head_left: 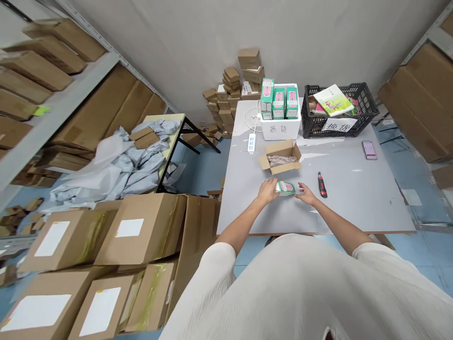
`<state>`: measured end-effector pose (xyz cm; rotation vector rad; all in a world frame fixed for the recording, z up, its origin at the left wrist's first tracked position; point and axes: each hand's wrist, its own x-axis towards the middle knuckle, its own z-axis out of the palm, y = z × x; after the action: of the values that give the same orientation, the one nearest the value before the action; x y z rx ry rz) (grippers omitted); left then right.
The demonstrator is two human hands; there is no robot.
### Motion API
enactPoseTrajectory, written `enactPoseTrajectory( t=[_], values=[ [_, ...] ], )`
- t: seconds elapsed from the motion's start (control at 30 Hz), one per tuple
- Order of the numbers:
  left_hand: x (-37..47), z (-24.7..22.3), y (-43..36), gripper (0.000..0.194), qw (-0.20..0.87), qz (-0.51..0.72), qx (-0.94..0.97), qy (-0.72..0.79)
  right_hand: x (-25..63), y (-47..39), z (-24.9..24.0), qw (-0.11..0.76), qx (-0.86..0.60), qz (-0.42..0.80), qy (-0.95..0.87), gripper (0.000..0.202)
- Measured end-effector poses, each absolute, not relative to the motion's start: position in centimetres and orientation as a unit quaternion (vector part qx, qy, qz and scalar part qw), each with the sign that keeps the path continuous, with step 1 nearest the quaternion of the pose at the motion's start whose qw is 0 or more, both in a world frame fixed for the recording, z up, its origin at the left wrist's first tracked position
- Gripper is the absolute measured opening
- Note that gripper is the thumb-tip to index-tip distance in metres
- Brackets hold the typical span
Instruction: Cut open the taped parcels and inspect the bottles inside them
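A small green and white box with a pink picture [286,187] lies over the grey table, between my two hands. My left hand [268,191] grips its left end. At its right end my right hand [306,193] has its fingers apart, close to the box. Just beyond them stands an open cardboard box [282,157] with clear plastic wrap inside. A red and black cutter [322,185] lies to the right of my right hand.
Behind the cardboard box are a white bin [281,130] of similar green boxes, a power strip [251,143] and a black crate [336,123] holding a booklet. A phone [369,150] lies at right. Large cartons [141,231] stand left of the table [354,208].
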<state>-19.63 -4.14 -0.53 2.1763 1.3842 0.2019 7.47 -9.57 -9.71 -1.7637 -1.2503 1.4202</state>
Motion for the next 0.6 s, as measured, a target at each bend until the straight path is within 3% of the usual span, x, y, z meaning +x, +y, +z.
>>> enactPoseTrajectory(
  t=[0.17, 0.27, 0.37, 0.6],
  values=[
    [-23.3, -2.7, -6.2, 0.07, 0.479, 0.239, 0.634, 0.558, 7.7, -9.1, -6.2, 0.349, -0.588, 0.621, -0.382, 0.123],
    [-24.4, -4.2, -7.4, 0.074, 0.575, 0.303, 0.55, 0.524, 7.5, -8.4, -3.6, 0.353, -0.534, 0.663, -0.388, 0.107],
    [-24.5, -5.4, -8.1, 0.079, 0.592, 0.306, 0.53, 0.525, 7.0, -7.7, -1.6, 0.372, -0.524, 0.621, -0.448, 0.09],
    [-23.1, -7.3, -8.7, 0.075, 0.548, 0.245, 0.565, 0.567, 5.7, -7.3, 0.9, 0.329, -0.549, 0.487, -0.595, 0.081]
  ],
)
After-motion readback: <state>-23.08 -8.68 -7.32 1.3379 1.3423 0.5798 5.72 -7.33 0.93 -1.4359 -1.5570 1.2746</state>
